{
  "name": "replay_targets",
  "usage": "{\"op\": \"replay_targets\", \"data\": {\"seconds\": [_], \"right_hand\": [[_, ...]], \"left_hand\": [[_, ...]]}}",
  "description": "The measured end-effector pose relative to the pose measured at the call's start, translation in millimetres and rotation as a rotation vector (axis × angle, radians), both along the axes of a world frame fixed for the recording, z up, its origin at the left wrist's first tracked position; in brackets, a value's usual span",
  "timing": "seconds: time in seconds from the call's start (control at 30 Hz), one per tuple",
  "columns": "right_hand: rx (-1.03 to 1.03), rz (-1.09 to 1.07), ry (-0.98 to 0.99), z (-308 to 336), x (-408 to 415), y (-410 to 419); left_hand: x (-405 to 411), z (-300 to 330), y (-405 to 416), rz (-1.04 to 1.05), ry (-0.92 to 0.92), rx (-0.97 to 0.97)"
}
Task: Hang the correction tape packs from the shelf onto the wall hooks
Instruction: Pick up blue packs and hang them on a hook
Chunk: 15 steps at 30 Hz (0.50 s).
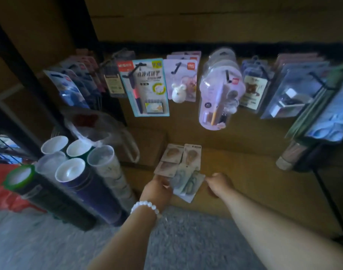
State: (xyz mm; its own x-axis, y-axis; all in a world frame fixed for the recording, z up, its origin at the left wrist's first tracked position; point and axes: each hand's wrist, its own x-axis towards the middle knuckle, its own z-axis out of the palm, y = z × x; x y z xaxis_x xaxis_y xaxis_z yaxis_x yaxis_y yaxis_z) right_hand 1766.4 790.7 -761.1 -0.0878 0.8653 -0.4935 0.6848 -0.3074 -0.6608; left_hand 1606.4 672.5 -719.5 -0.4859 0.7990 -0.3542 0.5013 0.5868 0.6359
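Note:
Several flat correction tape packs [181, 168] lie in a loose pile on the low brown shelf [244, 172]. The nearest ones show greenish tape bodies, the farther ones brownish. My left hand [157, 189], with a white bead bracelet at the wrist, touches the left edge of the nearest pack [187, 185]; its fingertips are hidden under the pile. My right hand [218, 183] sits at the right edge of that pack with curled fingers, and the blur hides whether it grips anything. Black wall hooks [135, 71] above carry other stationery packs.
Hanging blister packs fill the wall: a pen pack [147, 88], a plush keyring pack [181, 82], a clear pencil set [218, 94], more at both sides. Rolled paper tubes [73, 172] stand at the left. A cardboard box [147, 147] sits behind the pile. Grey floor lies below.

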Motion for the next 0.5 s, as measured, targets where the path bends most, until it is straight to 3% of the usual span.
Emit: {"op": "replay_targets", "data": {"seconds": [0.23,0.5], "right_hand": [[-0.234,-0.233,0.062,-48,-6,10],[-0.427,-0.275,0.201,-74,-45,15]], "left_hand": [[-1,-43,14,-0.045,0.003,-0.076],[-5,-84,26,-0.019,-0.068,-0.091]]}}
